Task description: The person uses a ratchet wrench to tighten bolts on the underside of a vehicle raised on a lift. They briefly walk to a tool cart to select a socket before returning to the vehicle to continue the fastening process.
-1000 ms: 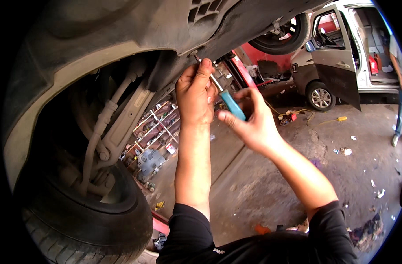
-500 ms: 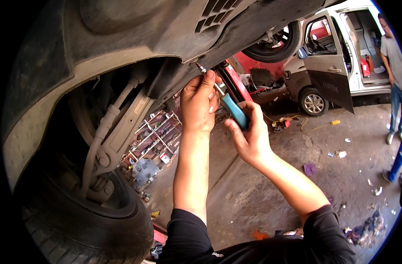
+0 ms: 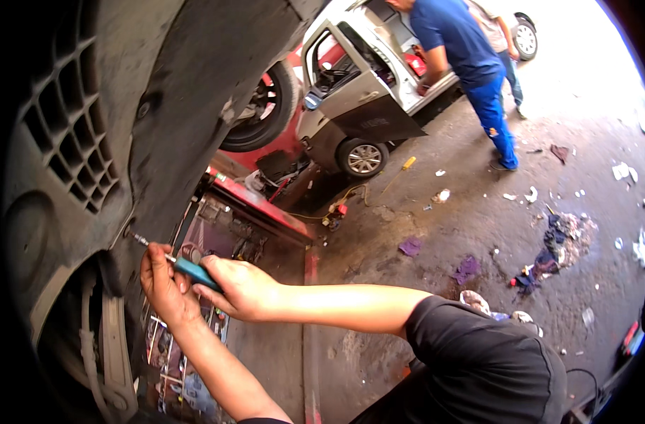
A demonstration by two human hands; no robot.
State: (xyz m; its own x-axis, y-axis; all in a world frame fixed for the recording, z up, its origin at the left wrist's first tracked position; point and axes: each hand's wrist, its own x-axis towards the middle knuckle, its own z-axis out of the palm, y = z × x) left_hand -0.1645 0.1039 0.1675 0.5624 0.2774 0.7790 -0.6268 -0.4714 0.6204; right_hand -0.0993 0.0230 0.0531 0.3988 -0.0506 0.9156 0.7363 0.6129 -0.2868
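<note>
Right hand (image 3: 243, 288) closed around the teal handle of the screwdriver (image 3: 188, 268), fingers wrapped fully. Left hand (image 3: 164, 286) just beside, at the left, fingers (image 3: 155, 256) pinched loosely on the metal shaft near the tip. Long axis of the tool running from lower right to upper left, tip (image 3: 136, 238) touching the dark underbody panel (image 3: 188, 106) of the raised car, just beside the wheel arch. Left hand nearer to the tip; right hand behind, on the handle.

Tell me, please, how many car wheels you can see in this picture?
3: one dark wheel on the raised red car, one alloy wheel under the white car's open door, one at the top edge. Others may be hidden.
</note>
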